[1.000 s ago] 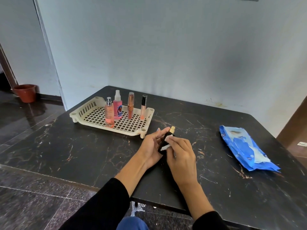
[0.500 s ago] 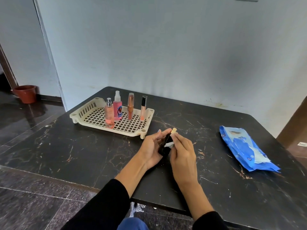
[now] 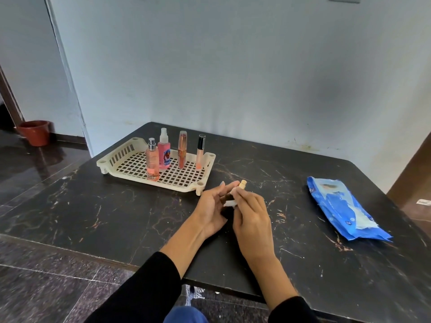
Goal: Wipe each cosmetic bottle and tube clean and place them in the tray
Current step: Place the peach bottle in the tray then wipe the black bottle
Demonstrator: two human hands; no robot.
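Black with a tan cap, small cosmetic bottle (image 3: 235, 193) held upright just above the counter (image 3: 116, 217), between both hands, near the front right corner of the cream plastic tray (image 3: 112, 160). Left hand (image 3: 211, 210) cupped round the dark body from the left, fingers curled loosely about it. Right hand (image 3: 250, 213) pinching a small white wipe (image 3: 229, 203) against the bottle's side, below the cap. Wiping step in hand, judging by that hold; cap poking out above both grips, lower body mostly hidden behind the fingers.

Already standing in the tray: peach spray bottle (image 3: 152, 160), pink spray bottle (image 3: 164, 150), rose-gold tube (image 3: 182, 149), black-capped lip gloss tube (image 3: 200, 150). Probably the last item left.

Next, likely: finish the rub, release the wipe hand, carry up and left, set upright on the lattice beside the others. Narrow base on an open grid, so easily tipped.

Blue wipes packet (image 3: 338, 206) well apart to the right.
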